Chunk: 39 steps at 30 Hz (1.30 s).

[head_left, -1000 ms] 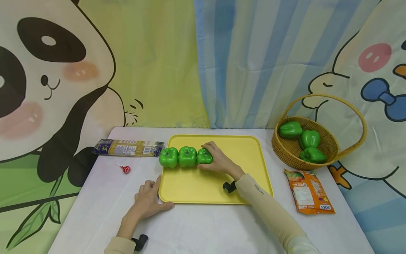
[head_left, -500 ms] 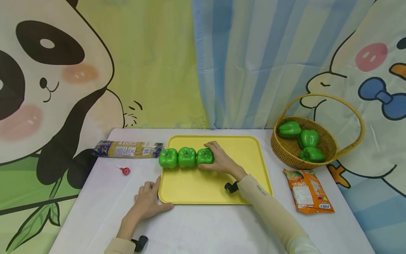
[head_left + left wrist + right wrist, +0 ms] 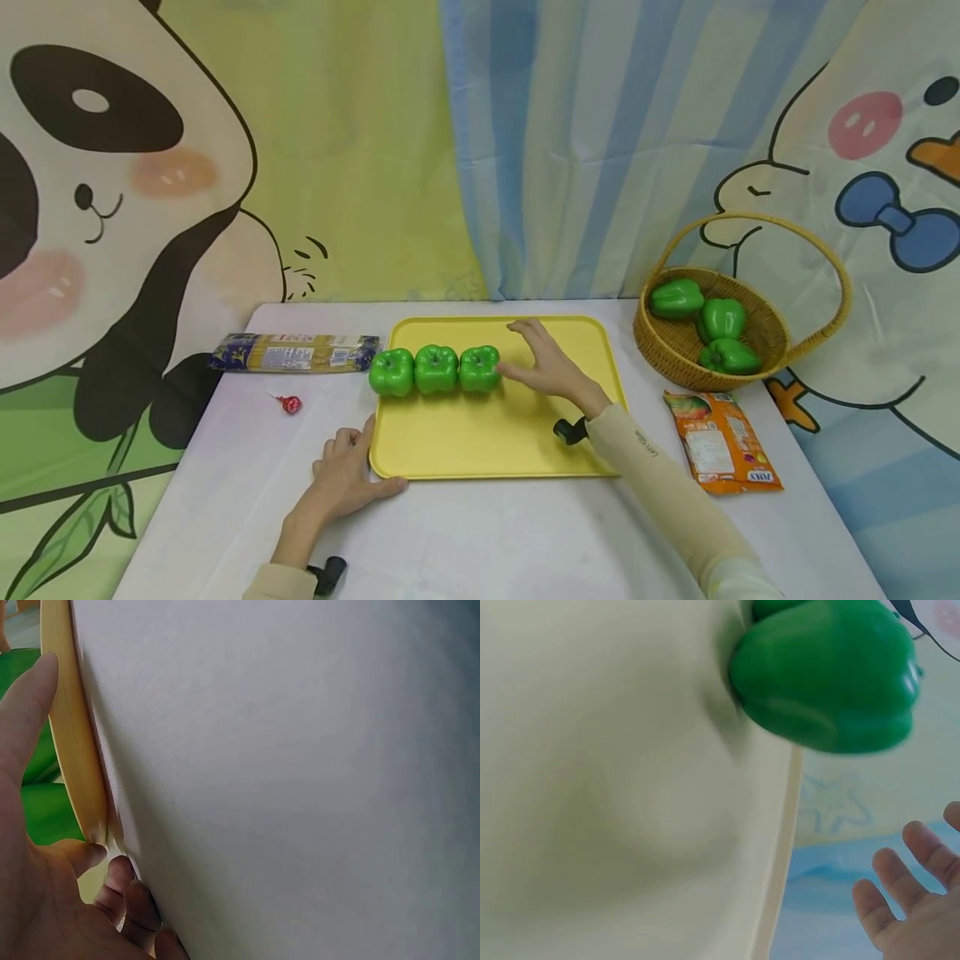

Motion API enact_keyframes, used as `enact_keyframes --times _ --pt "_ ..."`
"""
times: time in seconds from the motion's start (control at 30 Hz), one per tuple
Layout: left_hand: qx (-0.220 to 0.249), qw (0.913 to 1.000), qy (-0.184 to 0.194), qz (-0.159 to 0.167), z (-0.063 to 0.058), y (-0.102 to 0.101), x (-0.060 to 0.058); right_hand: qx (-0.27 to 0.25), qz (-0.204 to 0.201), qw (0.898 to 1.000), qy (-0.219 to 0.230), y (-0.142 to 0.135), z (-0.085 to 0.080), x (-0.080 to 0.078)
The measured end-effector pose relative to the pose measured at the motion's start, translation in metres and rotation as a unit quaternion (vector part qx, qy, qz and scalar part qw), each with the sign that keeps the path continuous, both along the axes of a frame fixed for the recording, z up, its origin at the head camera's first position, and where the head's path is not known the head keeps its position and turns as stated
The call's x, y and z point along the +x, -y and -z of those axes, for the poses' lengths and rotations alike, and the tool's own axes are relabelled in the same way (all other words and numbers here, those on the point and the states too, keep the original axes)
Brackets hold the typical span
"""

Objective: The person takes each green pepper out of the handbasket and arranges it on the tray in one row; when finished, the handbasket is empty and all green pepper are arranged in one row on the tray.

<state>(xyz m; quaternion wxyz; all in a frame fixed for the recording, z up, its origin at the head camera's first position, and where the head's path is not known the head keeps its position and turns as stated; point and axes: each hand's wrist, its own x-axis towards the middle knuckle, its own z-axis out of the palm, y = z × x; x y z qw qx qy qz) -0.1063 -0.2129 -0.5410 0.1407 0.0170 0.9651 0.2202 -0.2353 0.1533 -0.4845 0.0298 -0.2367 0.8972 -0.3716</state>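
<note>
Three green bell peppers stand in a row on the yellow tray (image 3: pixel 495 450), along its left rear part. They are the left pepper (image 3: pixel 392 372), the middle pepper (image 3: pixel 437 369) and the right pepper (image 3: pixel 479 369). My right hand (image 3: pixel 551 369) hovers over the tray with its fingers spread, just right of that last pepper; the right wrist view shows a gap between the fingers and a pepper (image 3: pixel 829 675). At the tray's front left corner rests my left hand (image 3: pixel 341 477). Its thumb touches the front edge and its index finger the left side.
A wicker basket (image 3: pixel 651 354) with three more green peppers stands at the back right. In front of it lies an orange snack packet (image 3: pixel 720 446). Left of the tray are a noodle packet (image 3: pixel 296 353) and a red lollipop (image 3: pixel 290 405). Printed curtains hang behind the table.
My right hand has let go of the right pepper and drawn away to the right with its fingers opened. The pepper stays in the row. My left hand keeps its place at the tray corner.
</note>
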Motion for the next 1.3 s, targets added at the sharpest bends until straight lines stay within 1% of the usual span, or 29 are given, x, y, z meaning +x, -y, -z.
enact_keyframes --times 0.17,0.27,0.47,0.6,0.73,0.87,0.97,1.13,1.3 --pt "-0.003 1.0 0.002 -0.001 0.0 0.0 -0.002 -0.012 0.029 0.999 -0.008 -0.025 -0.009 -0.001" --pt "-0.005 1.0 0.005 -0.003 0.0 0.0 -0.002 -0.013 0.045 0.999 -0.021 -0.04 -0.013 -0.002" --pt "-0.002 1.0 0.002 -0.001 -0.002 0.001 -0.001 -0.017 0.074 0.995 -0.06 -0.068 -0.022 -0.003" --pt "-0.004 1.0 0.001 -0.001 -0.001 0.0 0.0 -0.022 0.083 0.993 -0.084 -0.089 -0.027 -0.004" --pt "-0.007 1.0 0.0 0.0 -0.001 0.0 -0.001 -0.029 0.107 0.989 -0.099 -0.113 -0.033 -0.001" --pt "-0.007 1.0 -0.001 0.0 0.0 0.0 -0.001 -0.011 0.151 0.984 -0.096 -0.138 -0.038 0.003" --pt "-0.006 1.0 -0.001 0.0 0.001 0.001 -0.001 0.007 0.181 0.98 -0.088 -0.158 -0.039 0.006" --pt "-0.005 1.0 -0.001 0.0 0.002 0.001 -0.001 0.018 0.204 0.975 -0.08 -0.185 -0.04 0.012" --pt "-0.001 1.0 0.0 0.002 0.001 0.002 -0.002 0.02 0.228 0.97 -0.077 -0.205 -0.041 0.019"
